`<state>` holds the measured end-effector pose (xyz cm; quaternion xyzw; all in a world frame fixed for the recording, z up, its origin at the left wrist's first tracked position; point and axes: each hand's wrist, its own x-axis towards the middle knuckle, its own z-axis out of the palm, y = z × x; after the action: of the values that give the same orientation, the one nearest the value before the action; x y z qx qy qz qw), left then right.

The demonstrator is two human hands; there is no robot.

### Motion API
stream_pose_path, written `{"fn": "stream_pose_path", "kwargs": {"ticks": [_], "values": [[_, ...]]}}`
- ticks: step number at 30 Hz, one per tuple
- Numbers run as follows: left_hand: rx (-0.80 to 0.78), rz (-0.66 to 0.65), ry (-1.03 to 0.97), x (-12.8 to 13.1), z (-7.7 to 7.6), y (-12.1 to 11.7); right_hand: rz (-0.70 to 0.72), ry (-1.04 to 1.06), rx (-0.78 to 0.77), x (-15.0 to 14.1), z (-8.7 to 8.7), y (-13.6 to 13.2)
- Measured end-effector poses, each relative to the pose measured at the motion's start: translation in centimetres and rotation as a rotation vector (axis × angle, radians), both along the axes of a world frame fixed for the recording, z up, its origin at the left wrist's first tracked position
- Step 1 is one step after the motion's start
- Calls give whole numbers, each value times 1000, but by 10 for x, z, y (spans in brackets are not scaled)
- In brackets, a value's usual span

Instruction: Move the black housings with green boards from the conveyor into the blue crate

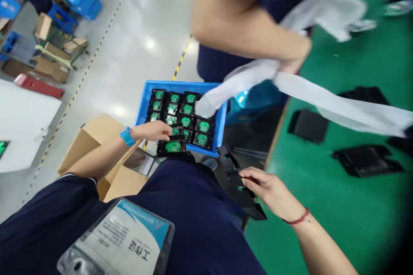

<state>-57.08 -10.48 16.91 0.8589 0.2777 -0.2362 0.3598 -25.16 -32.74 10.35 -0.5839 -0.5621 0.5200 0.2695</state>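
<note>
"Where's the left hand [155, 130]?"
"At the bin's [221, 131] near edge, fingers curled in on a green-faced unit [173, 147]."
"And the right hand [263, 187]?"
"Thumb and fingers pinch a black case [232, 184] by the tabletop's [348, 206] left edge."

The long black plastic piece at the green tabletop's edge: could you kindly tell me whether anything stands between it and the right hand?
Nothing visible does: the right hand touches the edge of the long black plastic piece.

Left hand [154, 130] gripping black unit [173, 146] at blue crate [221, 126]; right hand [270, 190] holding black housing [232, 185] beside green table [338, 210].
</note>
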Motion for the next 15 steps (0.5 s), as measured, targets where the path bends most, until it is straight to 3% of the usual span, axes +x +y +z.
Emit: {"fn": "stream_pose_path", "kwargs": {"ticks": [3, 7, 11, 15], "values": [[235, -30, 42, -33, -33, 53, 116, -9, -8, -38, -7, 71], [442, -97, 52, -27, -98, 121, 159, -127, 37, -84, -27, 138], [457, -148, 8, -10, -153, 166, 172, -342, 120, -114, -46, 171], [437, -215, -52, -12, -185, 184, 245, -607, 204, -133, -60, 178]]}}
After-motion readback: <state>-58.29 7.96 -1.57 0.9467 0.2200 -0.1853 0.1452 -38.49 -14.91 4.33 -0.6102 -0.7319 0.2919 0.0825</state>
